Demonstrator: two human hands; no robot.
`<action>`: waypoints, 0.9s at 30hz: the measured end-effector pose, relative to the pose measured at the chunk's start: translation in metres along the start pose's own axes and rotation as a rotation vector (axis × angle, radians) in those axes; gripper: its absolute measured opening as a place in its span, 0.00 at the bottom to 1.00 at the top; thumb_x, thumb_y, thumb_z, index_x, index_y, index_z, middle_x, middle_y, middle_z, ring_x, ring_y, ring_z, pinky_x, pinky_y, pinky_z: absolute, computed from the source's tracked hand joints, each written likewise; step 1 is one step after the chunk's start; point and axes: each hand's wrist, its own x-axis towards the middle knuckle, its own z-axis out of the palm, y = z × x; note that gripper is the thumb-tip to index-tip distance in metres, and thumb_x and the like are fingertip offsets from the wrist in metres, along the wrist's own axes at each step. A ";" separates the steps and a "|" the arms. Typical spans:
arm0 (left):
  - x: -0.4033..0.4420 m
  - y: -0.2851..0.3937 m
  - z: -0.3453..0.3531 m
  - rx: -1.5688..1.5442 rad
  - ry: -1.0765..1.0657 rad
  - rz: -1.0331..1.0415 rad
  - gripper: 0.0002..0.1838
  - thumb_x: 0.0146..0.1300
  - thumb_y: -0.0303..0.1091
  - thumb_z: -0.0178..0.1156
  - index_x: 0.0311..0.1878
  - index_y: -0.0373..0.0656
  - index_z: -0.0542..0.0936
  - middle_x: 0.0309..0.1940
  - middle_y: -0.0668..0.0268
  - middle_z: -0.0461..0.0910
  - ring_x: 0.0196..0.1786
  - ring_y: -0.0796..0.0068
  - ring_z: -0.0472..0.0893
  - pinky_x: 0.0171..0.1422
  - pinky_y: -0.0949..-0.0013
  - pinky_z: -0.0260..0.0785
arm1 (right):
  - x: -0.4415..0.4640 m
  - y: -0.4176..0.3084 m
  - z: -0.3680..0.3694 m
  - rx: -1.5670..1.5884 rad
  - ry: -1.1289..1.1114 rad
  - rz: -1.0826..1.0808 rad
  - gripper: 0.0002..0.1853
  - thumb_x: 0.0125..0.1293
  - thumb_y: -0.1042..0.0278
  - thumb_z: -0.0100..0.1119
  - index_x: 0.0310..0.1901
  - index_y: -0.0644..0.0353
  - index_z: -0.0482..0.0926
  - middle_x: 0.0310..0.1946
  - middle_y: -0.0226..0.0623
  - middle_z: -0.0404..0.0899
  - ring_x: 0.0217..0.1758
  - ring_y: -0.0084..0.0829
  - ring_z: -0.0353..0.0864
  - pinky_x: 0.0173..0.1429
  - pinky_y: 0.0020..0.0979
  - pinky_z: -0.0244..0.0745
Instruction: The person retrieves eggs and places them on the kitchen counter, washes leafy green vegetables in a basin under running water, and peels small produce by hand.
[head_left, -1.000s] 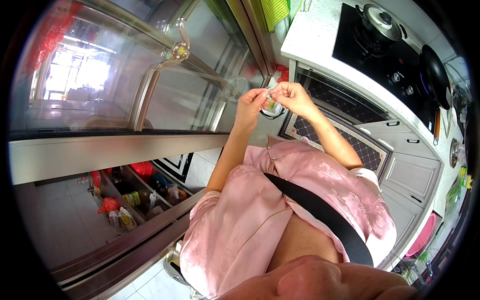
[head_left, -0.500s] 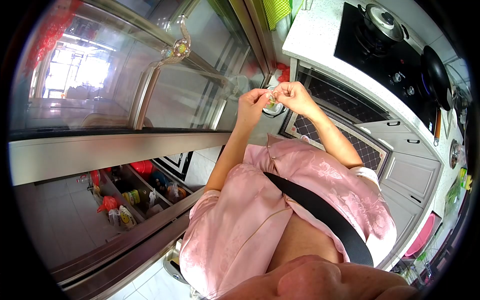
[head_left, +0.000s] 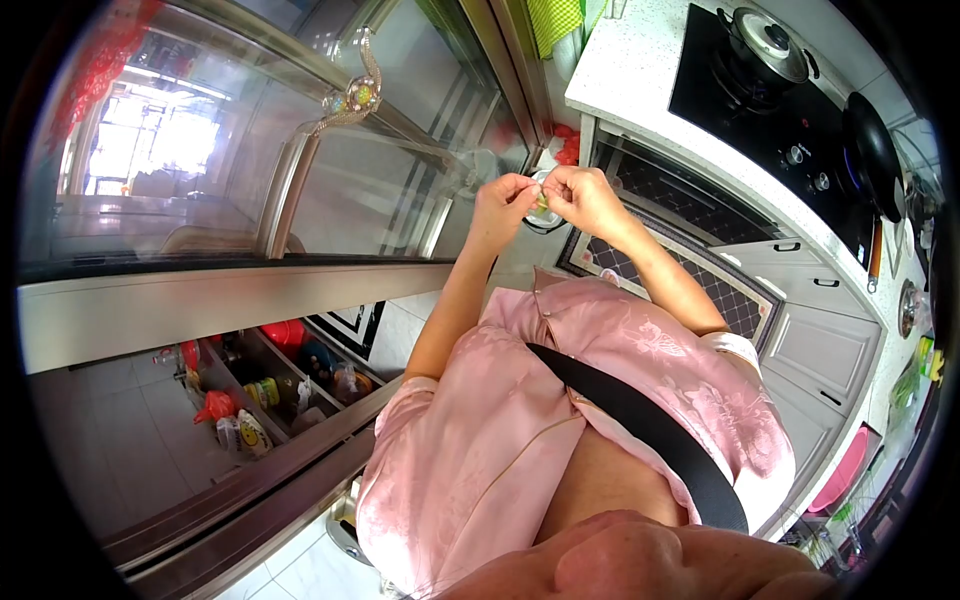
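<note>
My left hand [head_left: 499,212] and my right hand [head_left: 588,203] meet in front of me, fingertips pinched close together. Something small and pale may be between them, but it is too small to name. Directly below the fingers is a bin [head_left: 545,219] with a whitish lining and some green and yellowish bits in it. My hands cover much of that bin. Both thumbs press toward the index fingers, and the two hands nearly touch.
On the left stands a glass door [head_left: 380,190] with a metal handle [head_left: 290,195]. To the right runs a counter [head_left: 625,75] with a black cooktop [head_left: 720,125], a lidded pot [head_left: 770,48] and a frying pan [head_left: 872,155]. A patterned mat [head_left: 735,305] lies on the floor.
Both hands stay over the bin, still pinched together. The fingertips have shifted very slightly and the hands have drawn a little closer.
</note>
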 end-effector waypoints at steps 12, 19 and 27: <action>-0.002 -0.007 0.011 -0.145 0.036 0.102 0.08 0.59 0.28 0.56 0.39 0.34 0.77 0.30 0.67 0.80 0.30 0.84 0.76 0.36 0.81 0.68 | -0.001 0.014 -0.002 0.718 -0.122 0.351 0.02 0.58 0.75 0.53 0.29 0.61 0.74 0.20 0.22 0.72 0.19 0.09 0.64 0.21 0.15 0.55; -0.001 -0.008 0.011 -0.166 0.013 0.050 0.07 0.60 0.27 0.55 0.39 0.34 0.77 0.30 0.66 0.79 0.31 0.83 0.75 0.36 0.80 0.67 | -0.007 0.023 0.003 0.252 -0.021 0.125 0.04 0.58 0.74 0.52 0.26 0.61 0.73 0.18 0.24 0.71 0.17 0.15 0.65 0.20 0.20 0.58; 0.005 -0.007 0.022 -0.069 -0.029 -0.041 0.08 0.61 0.29 0.54 0.35 0.34 0.77 0.26 0.68 0.76 0.28 0.82 0.74 0.32 0.78 0.67 | -0.013 0.036 -0.003 0.318 0.016 0.170 0.03 0.54 0.73 0.55 0.29 0.62 0.75 0.21 0.37 0.78 0.24 0.25 0.76 0.28 0.25 0.69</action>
